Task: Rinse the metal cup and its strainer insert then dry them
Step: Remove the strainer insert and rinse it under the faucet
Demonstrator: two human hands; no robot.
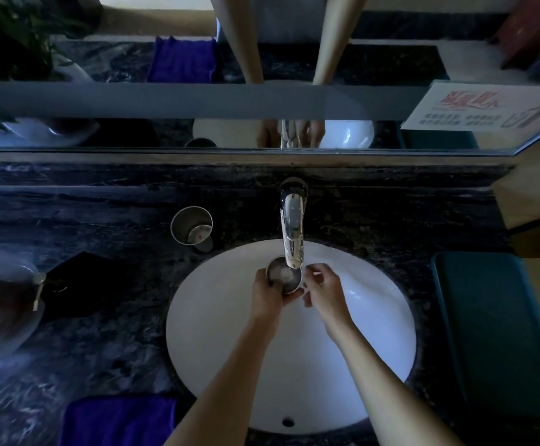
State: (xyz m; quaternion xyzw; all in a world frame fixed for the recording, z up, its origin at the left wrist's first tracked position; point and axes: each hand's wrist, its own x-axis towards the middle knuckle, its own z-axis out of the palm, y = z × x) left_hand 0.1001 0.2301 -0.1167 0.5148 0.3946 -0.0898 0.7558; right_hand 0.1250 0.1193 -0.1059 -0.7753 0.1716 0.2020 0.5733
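A dark, veined stone surface (107, 342) fills the view from above, with a wall mirror (133, 59) running along its far edge. Set into it is a smooth white oval sink (375, 333), placed to catch the rinse water. A blue cloth (117, 420) lies folded at the near left edge, probably kept handy for drying. A curved chrome tap (291, 226) reaches out over the basin. The metal cup (191, 225), round and brushed, stands upright on the surface left of the tap, apart from the washing. Under the spout, the left hand (267, 292) is wrapped around the small round metal strainer insert (284, 277), holding it over the basin. The right hand (322, 286) is beside it, fingers loosely curled and touching the rim, gripping nothing.
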